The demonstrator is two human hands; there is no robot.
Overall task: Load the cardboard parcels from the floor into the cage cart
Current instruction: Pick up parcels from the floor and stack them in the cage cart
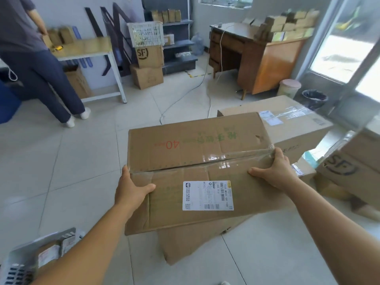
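Observation:
A large taped cardboard parcel point(191, 153) with a white shipping label and a red "40" fills the middle of the head view. My left hand point(131, 190) grips its left edge, thumb on top. My right hand point(275, 171) grips its right edge near the tape seam. The parcel lies over another cardboard box point(191, 243) on the floor. A long flat parcel point(287, 120) lies behind it. At the right is a box marked SF point(353, 169). No cage cart is visible.
A person point(41, 68) stands at the far left by a white table point(88, 52). Stacked boxes point(149, 66) with a white crate, a wooden desk point(257, 56), a floor cable point(185, 93), two bins point(314, 98) and a grey basket point(30, 258) at lower left surround the tiled floor.

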